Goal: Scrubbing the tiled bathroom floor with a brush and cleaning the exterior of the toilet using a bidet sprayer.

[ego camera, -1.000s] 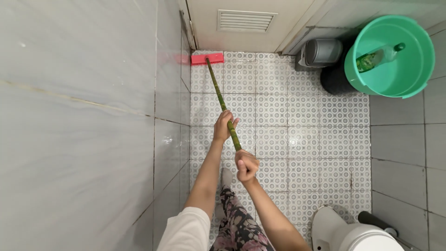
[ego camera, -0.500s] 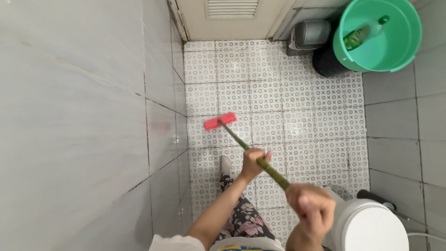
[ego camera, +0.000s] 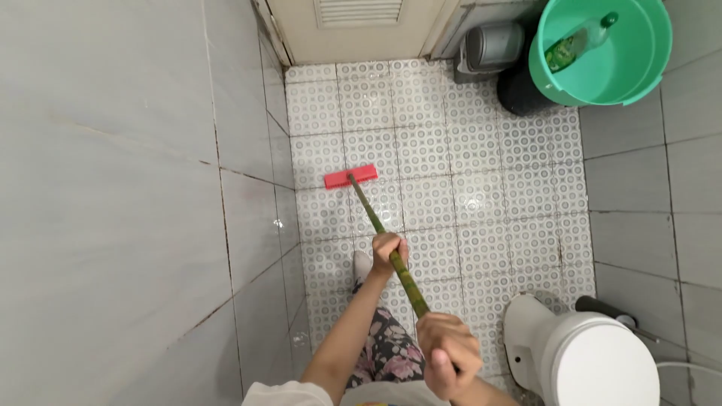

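The left hand (ego camera: 387, 252) is wrapped around the middle of the long green stick handle (ego camera: 376, 222) of a floor brush, fingers curled fully round the shaft. The right hand (ego camera: 449, 353) is clenched in a fist on the upper end of the same handle, close to the camera. The handle slopes from the right hand, through the left hand, down to the flat red rectangular brush head (ego camera: 351, 177). The brush head lies on the white floor tiles with grey circle pattern (ego camera: 481, 195), near the grey tiled wall (ego camera: 113, 188) on the left and well apart from the door.

A white ceramic toilet (ego camera: 594, 361) stands at the lower right, just beside the right hand. A round green plastic bucket (ego camera: 647, 68) sits in the upper right corner, with a green plastic bottle (ego camera: 575, 43) lying inside it. A small grey lidded bin (ego camera: 492, 45) stands just beside the bucket, near the cream door with a vent grille (ego camera: 357, 15). One leg in floral-patterned trousers (ego camera: 391, 353) shows below the left arm.
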